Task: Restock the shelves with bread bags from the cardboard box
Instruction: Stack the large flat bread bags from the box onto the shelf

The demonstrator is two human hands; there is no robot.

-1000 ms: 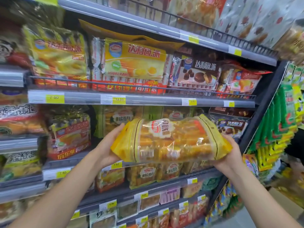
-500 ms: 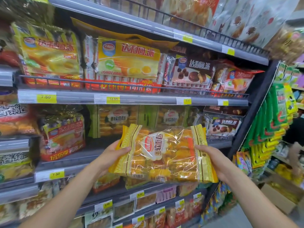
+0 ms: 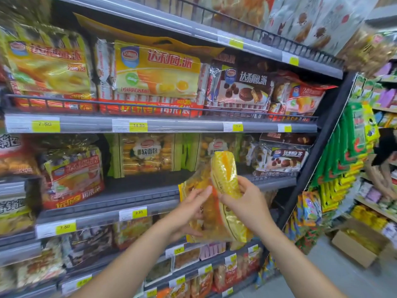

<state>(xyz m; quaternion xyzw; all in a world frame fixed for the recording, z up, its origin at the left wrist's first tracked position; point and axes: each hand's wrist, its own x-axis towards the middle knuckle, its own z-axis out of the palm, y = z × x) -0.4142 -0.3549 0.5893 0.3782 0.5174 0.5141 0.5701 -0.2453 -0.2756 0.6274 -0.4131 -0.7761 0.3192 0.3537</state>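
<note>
A yellow bread bag [image 3: 221, 211] with clear film stands on end in front of the middle shelf [image 3: 137, 196], its narrow side towards me. My left hand [image 3: 189, 214] presses flat against its left face. My right hand [image 3: 247, 203] grips its right edge near the top. Behind it on the shelf stand matching bread bags [image 3: 148, 153], with a bare stretch of shelf in front of them. The cardboard box [image 3: 354, 248] sits on the floor at the lower right, open, with yellow bags inside.
Shelves above and below are packed with snack bags behind wire rails and yellow price tags. A dark upright post [image 3: 315, 151] ends the shelving on the right. Green and yellow packets [image 3: 343, 155] hang beyond it. Another person's arm [image 3: 380, 177] shows at the far right.
The bag has turned from lying flat and wide between my hands to standing on end, and moved right and lower. My hands have come close together on it.
</note>
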